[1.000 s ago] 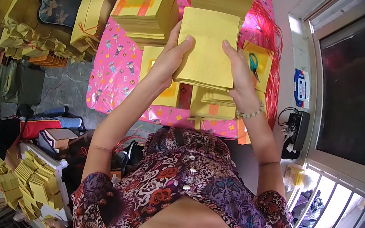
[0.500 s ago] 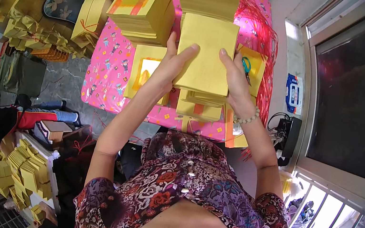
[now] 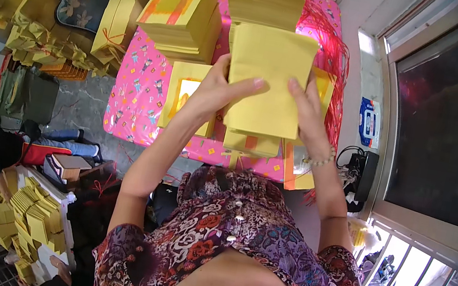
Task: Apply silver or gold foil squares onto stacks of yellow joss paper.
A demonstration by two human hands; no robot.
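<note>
Between my two hands I hold a thick stack of yellow paper [image 3: 265, 109] above the pink table. My left hand [image 3: 219, 90] grips its left side, thumb lying on the top sheet. On the opposite side my right hand [image 3: 310, 108] clasps the edge, its thumb also on top. Behind the held stack rises a taller pile of yellow paper [image 3: 264, 3]. Partly hidden below it is a smaller yellow stack [image 3: 250, 143] with an orange patch. Left of my left hand lies yellow paper with an orange-framed square [image 3: 192, 70].
A banded yellow paper block [image 3: 182, 5] stands at the back left of the pink patterned table cover [image 3: 134, 91]. Red strings [image 3: 339, 64] hang along the right edge. A wipes pack [image 3: 368, 123] sits by the window. At lower left, a person [image 3: 46, 152] is near more yellow bundles [image 3: 42, 209].
My hands have moved the paper stack slightly right and nearer to me, tilting it a little. The teal-handled scissors seen before are now hidden. The person at lower left has shifted.
</note>
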